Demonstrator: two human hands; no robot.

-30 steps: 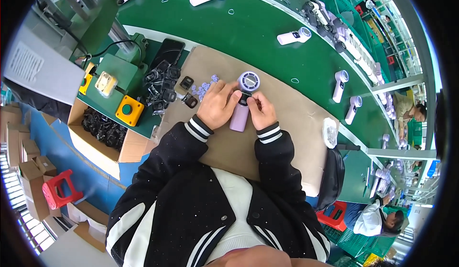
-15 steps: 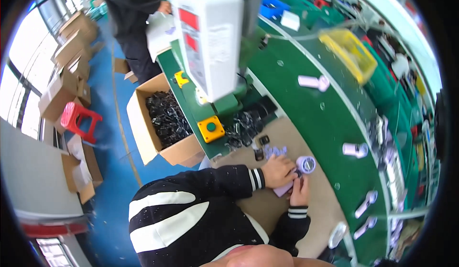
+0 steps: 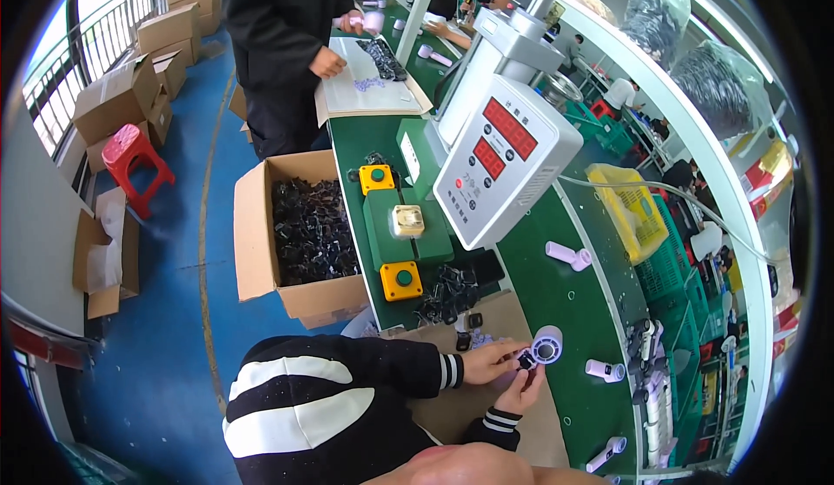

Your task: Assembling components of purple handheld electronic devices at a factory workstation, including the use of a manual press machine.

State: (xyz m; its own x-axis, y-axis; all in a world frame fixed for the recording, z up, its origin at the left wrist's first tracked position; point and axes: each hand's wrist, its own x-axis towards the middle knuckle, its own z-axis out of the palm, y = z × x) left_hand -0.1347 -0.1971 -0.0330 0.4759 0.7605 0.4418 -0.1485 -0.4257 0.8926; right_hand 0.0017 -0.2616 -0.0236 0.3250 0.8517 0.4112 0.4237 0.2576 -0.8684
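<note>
Both my hands hold a small lilac hair dryer (image 3: 547, 344), its round open end facing up, above the brown mat (image 3: 539, 433). My left hand (image 3: 488, 362) has its fingers closed at the near-left side, by a small black part (image 3: 526, 360) at the dryer's handle joint. From below, my right hand (image 3: 522, 389) pinches the dryer beside that part. The handle is mostly hidden by my fingers. Just left of my hands lie small lilac pieces (image 3: 479, 338) and square black pieces (image 3: 473, 321).
A green press (image 3: 408, 222) with a white counter box (image 3: 508, 159) and yellow button boxes (image 3: 400, 281) stands ahead. Black parts fill a carton (image 3: 257, 255) at left. More lilac dryers (image 3: 568, 255) lie on the green belt (image 3: 599, 328). A person in black (image 3: 278, 50) works beyond.
The view has swung, bringing more of the press and far bench into sight. My hands still hold the dryer, whose black part now shows between my fingers.
</note>
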